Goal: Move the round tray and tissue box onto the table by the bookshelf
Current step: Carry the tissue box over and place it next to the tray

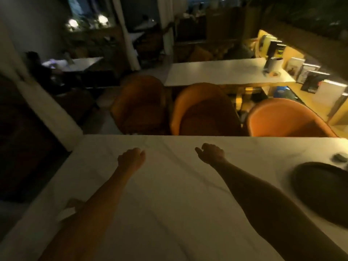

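Reaching forward over the near table [169, 194], both hands are loosely curled and hold nothing: left hand [131, 157], right hand [212, 153]. Round tray [323, 193] lies flat at the near table's right edge, well apart from either grip. Tissue box: cannot pick it out. Far table [216, 72] stands beside the bookshelf [308, 76]. Judgement: tray looks stiff, dark, shallow-rimmed, probably light; take opposite rim edges, keep level.
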`<act>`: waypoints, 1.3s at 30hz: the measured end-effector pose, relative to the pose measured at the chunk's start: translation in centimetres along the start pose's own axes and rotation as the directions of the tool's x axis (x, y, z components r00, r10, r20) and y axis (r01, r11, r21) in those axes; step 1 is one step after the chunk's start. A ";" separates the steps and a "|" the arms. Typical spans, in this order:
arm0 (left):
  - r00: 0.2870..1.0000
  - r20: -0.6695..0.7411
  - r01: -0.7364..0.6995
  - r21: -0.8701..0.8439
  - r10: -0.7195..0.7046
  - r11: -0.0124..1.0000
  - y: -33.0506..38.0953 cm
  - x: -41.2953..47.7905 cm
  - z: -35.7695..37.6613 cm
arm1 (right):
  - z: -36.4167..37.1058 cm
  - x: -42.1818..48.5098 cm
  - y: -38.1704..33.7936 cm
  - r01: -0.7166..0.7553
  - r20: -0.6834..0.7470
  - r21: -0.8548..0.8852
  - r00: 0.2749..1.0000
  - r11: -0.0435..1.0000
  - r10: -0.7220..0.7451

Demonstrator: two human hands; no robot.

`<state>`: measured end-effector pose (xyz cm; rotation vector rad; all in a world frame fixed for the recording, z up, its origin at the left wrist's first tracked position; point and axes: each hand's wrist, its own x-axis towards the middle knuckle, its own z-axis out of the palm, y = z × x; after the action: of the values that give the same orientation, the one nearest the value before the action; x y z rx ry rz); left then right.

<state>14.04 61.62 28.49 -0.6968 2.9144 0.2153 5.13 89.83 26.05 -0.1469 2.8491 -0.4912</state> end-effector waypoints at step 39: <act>0.966 0.240 0.189 -0.399 -0.097 0.897 -51.7 4.6 9.1 | 37.6 -8.2 -44.8 -0.068 0.144 0.457 0.990 0.887 0.002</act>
<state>34.54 15.50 13.27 -0.8808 2.6124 0.8627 25.23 37.04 8.83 -0.0386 2.5084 -1.0869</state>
